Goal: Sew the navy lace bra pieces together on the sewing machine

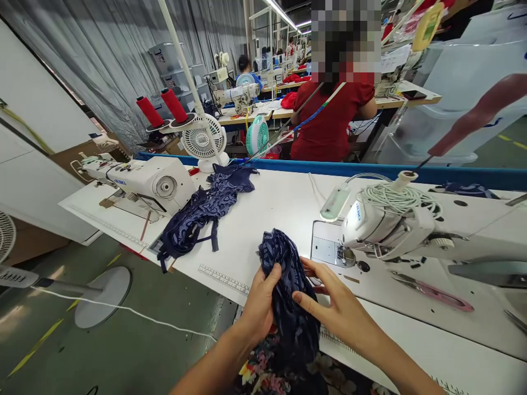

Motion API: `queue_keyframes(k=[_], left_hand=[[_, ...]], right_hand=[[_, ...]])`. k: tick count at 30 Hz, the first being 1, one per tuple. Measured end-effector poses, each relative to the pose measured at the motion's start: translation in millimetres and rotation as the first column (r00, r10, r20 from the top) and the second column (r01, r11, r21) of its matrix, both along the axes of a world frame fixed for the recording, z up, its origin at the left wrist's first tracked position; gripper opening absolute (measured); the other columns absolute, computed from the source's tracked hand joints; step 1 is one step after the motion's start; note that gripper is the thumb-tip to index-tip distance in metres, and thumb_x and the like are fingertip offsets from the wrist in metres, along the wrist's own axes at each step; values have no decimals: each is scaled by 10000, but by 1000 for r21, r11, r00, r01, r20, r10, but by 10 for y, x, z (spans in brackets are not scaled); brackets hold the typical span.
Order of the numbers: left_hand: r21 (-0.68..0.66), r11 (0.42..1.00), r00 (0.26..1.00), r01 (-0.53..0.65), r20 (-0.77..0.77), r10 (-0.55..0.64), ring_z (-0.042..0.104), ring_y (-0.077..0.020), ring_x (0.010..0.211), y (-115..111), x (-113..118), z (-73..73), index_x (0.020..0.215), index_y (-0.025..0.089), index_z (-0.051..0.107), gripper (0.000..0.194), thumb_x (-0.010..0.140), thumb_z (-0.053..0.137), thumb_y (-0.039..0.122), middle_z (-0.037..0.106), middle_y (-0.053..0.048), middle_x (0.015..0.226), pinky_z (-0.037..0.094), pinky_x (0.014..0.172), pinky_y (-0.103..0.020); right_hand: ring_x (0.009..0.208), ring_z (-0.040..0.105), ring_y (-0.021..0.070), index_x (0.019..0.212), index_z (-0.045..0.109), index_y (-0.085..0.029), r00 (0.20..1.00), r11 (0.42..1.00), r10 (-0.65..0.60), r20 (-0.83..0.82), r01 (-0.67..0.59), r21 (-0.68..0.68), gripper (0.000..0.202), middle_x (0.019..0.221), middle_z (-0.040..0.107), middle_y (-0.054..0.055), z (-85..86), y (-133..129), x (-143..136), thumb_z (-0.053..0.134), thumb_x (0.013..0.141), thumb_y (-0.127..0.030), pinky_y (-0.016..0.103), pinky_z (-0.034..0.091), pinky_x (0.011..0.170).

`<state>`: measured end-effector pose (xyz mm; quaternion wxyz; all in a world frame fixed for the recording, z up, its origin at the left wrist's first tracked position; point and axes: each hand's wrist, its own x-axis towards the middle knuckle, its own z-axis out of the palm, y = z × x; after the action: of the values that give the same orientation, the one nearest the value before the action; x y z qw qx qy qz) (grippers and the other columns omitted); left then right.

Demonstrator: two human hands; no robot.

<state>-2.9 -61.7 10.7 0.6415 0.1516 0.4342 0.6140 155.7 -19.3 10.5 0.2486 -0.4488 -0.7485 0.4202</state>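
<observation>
A gathered bundle of dark navy patterned fabric (288, 296) hangs over the table's front edge, its top end raised above the white surface. Around its left side my left hand (262, 296) is closed, thumb lying on the front of the cloth. My right hand (329, 299) is at the bundle's right side, fingers apart, with the thumb near or against the fabric; part of its grip is hidden behind the cloth. More navy patterned fabric (206, 206) with straps lies in a heap to the left, beside a sewing machine.
A white sewing machine (395, 219) stands on the right, with pink-handled thread snips (436, 291) near it. Another sewing machine (152, 181) is at left. Behind the table are a white fan (203, 137), red thread cones (173, 105) and a person in red (329, 120).
</observation>
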Motion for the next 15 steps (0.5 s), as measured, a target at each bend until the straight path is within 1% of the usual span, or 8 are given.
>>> queue_keyframes(k=[2, 3, 5, 8, 10, 12, 15], left_hand=[[24, 1000, 1000, 7, 4, -7, 548, -294, 1236, -12, 1, -2, 1238, 199, 617, 505, 829, 701, 483, 621, -102, 1308, 426, 1041, -375], [45, 999, 1000, 19, 0, -19, 537, -289, 1249, -19, 3, 0, 1252, 200, 607, 502, 837, 697, 469, 613, -101, 1320, 414, 1054, -374], [90, 994, 998, 60, -22, -58, 520, -282, 1268, -34, 11, 7, 1283, 201, 581, 517, 823, 731, 382, 608, -100, 1326, 393, 1071, -374], [103, 992, 994, 78, -90, -69, 523, -280, 1256, -42, 19, 13, 1290, 198, 570, 548, 775, 752, 232, 622, -95, 1303, 388, 1061, -370], [65, 997, 993, 51, -106, -44, 562, -275, 1197, -29, 12, 9, 1237, 185, 602, 482, 768, 715, 200, 656, -92, 1241, 411, 1025, -367], [23, 999, 996, 31, -86, -29, 604, -265, 1119, -9, -10, -2, 1174, 165, 631, 424, 753, 683, 183, 691, -89, 1154, 437, 984, -360], [-33, 999, 999, 17, -31, -18, 638, -251, 1039, 14, -62, -27, 1149, 145, 641, 460, 690, 670, 135, 721, -78, 1036, 463, 945, -346]], right_hand=[[1238, 524, 305, 1441, 381, -264, 999, 1000, 2, 36, -2, -12, 723, 1390, 494, 122, 0, -14, -11, 607, 819, -557, 461, 516, 957], [1258, 505, 316, 1460, 353, -270, 999, 1000, 4, 47, -4, -16, 773, 1414, 472, 124, 0, -22, -19, 634, 797, -549, 472, 499, 979], [1273, 487, 322, 1473, 333, -266, 999, 1000, 3, 43, -2, -26, 810, 1415, 472, 123, -1, -29, -33, 664, 771, -498, 475, 477, 1007], [1233, 525, 289, 1435, 395, -253, 999, 995, -2, -43, -2, -100, 688, 1344, 542, 100, 3, 2, -37, 609, 803, -420, 440, 483, 1000], [1202, 555, 280, 1403, 448, -234, 992, 982, -21, -127, -4, -189, 612, 1309, 583, 95, 15, 50, -16, 565, 835, -427, 418, 504, 970], [1199, 562, 297, 1368, 507, -217, 980, 962, -73, -185, 20, -273, 578, 1277, 619, 96, 36, 105, 25, 553, 847, -463, 409, 522, 942], [1204, 564, 329, 1324, 577, -231, 961, 914, -173, -217, 74, -399, 547, 1217, 667, 91, 72, 161, 92, 570, 847, -499, 415, 544, 901]])
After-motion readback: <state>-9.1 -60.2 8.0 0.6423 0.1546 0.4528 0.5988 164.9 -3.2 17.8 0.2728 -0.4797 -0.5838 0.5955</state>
